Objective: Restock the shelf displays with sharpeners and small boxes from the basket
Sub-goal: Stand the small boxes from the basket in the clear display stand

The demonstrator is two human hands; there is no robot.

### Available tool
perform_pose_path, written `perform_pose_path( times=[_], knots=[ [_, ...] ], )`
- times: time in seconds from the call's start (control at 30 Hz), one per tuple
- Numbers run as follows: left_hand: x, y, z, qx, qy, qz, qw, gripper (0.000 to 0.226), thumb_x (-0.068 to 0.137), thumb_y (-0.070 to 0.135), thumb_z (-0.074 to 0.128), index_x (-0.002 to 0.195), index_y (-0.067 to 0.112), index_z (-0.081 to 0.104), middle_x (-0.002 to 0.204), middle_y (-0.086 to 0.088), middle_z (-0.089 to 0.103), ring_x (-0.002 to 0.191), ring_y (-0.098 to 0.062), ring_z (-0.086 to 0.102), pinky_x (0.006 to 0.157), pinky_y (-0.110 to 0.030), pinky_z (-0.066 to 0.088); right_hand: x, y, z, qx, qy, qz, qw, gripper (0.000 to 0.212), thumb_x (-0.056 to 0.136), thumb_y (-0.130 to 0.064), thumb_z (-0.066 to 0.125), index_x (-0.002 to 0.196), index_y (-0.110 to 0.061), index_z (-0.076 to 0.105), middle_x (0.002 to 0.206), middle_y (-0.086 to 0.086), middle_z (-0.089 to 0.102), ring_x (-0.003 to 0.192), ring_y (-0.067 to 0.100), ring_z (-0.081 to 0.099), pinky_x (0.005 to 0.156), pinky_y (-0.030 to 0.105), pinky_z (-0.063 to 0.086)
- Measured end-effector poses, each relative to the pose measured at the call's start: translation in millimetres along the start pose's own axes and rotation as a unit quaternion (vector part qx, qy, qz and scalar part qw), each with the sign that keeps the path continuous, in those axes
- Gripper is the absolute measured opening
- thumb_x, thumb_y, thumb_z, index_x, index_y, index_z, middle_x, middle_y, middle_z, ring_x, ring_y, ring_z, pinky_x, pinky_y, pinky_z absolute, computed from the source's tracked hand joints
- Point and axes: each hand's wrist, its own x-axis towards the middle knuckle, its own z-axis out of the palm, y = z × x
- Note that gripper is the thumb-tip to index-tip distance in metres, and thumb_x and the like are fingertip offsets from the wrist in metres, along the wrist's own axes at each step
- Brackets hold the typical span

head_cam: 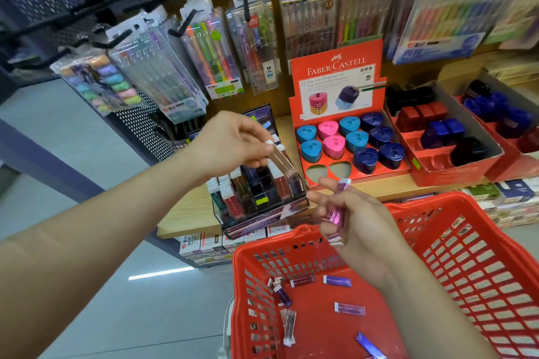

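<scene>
Head view: left hand pinching tilted slim box over display, right hand gripping pink boxes; risks toppling neighbours

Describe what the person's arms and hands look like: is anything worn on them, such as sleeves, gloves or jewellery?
The left hand and right hand are bare: no gloves, rings, watch or bracelet show. The left forearm and right forearm are uncovered up to the picture's edge, with no sleeve in view.
</scene>
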Motion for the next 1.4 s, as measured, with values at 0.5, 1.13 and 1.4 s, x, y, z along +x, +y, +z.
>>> perform_pose_path(
  times=[0.5,1.13,1.4],
  knots=[
    [51,-19,30,0.341,0.104,0.086,0.93,0.016,0.088,0.025,0.067,0.099,0.013,0.073,0.093,-0.002,0.072,0.086,-0.016,0.066,0.083,-0.034,0.054,3,-9,-16,-0.061,0.027,-0.021,0.998,0.015,0.094,-0.017,0.057,0.097,-0.006,0.066,0.077,0.009,0.073,0.042,0.007,0.05,0.031,0.014,0.025],
    [69,-23,38,0.312,0.1,0.027,0.944,0.014,0.078,0.03,0.077,0.077,0.019,0.069,0.081,0.005,0.065,0.082,-0.013,0.061,0.074,-0.03,0.052,9,-4,-21,-0.133,0.003,-0.056,0.99,0.019,0.086,-0.004,0.067,0.105,-0.004,0.068,0.078,0.008,0.068,0.054,0.008,0.039,0.038,0.016,0.026],
    [11,16,23,-0.045,-0.148,-0.025,0.988,0.014,0.082,0.023,0.068,0.087,0.011,0.074,0.077,-0.01,0.069,0.061,-0.011,0.061,0.06,-0.02,0.055,1,0,-6,-0.187,-0.002,-0.095,0.978,0.014,0.087,-0.009,0.069,0.1,-0.011,0.07,0.065,0.0,0.068,0.051,0.011,0.033,0.039,0.017,0.025]
  ],
)
